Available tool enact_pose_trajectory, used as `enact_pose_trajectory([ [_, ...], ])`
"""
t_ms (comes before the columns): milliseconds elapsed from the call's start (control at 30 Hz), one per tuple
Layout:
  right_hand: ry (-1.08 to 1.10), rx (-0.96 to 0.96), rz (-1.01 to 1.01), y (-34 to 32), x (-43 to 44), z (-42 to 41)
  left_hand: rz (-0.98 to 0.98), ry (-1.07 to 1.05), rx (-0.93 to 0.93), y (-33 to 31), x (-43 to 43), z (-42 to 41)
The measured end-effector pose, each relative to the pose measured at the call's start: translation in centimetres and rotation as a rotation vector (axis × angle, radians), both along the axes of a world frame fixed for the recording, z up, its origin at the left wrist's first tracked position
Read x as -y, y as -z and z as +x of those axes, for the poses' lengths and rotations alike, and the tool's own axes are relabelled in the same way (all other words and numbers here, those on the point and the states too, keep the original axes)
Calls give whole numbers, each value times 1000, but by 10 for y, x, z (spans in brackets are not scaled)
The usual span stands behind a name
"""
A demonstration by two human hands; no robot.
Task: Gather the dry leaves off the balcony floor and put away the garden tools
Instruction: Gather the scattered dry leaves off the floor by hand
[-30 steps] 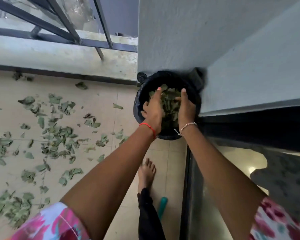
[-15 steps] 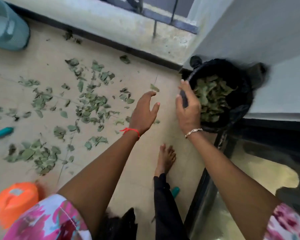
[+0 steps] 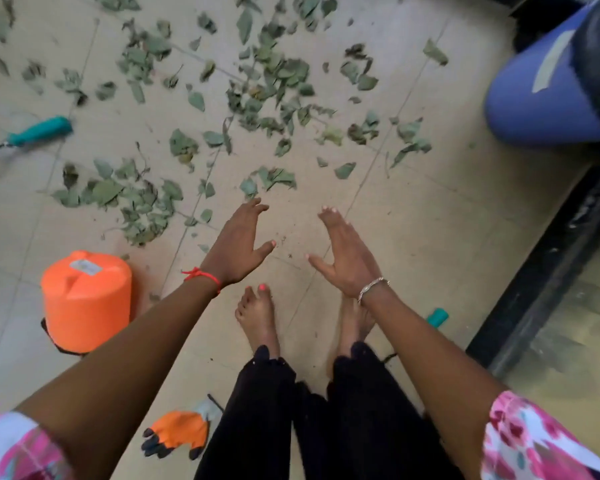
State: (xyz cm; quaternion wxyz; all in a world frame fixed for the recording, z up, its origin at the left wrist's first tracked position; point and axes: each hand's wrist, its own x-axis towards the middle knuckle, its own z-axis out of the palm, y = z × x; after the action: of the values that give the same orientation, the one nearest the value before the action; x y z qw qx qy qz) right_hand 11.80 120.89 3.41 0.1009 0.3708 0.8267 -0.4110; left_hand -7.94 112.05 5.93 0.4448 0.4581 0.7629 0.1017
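Dry leaves [image 3: 274,84] mostly lie scattered ahead of the left hand [image 3: 238,247] and right hand [image 3: 347,258], both spread, empty; rake [image 3: 39,130] further left lies unstowed.

Dry leaves [image 3: 274,81] lay across the upper middle of the frame, a hand rake [image 3: 32,133] at far left, a bin [image 3: 548,95] at upper right, and a glove [image 3: 177,434] below a bucket [image 3: 85,303] at lower left.

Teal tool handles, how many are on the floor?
2: rake handle at far left; teal stub by the right foot, its rest hidden. Others may be hidden.
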Motion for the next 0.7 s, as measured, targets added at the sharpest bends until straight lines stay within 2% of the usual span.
enact_pose_trajectory([
  [67,-151,46,16,31,28,-3,4,23,-25,27,26,-5],
  [133,-400,109,87,67,44,-3,10,65,-61,57,44,-5],
  [233,-712,108,310,122,53,-3,11,162,-130,112,61,-4],
  [300,-804,66,431,155,53,-3,49,248,-212,141,70,-5],
  [400,-752,-40,666,186,49,-15,171,324,-321,170,72,-8],
  [500,-572,-115,755,192,37,-47,327,353,-431,183,57,-21],
  [700,-356,-171,844,194,-5,-115,434,124,-512,203,-2,-73],
])
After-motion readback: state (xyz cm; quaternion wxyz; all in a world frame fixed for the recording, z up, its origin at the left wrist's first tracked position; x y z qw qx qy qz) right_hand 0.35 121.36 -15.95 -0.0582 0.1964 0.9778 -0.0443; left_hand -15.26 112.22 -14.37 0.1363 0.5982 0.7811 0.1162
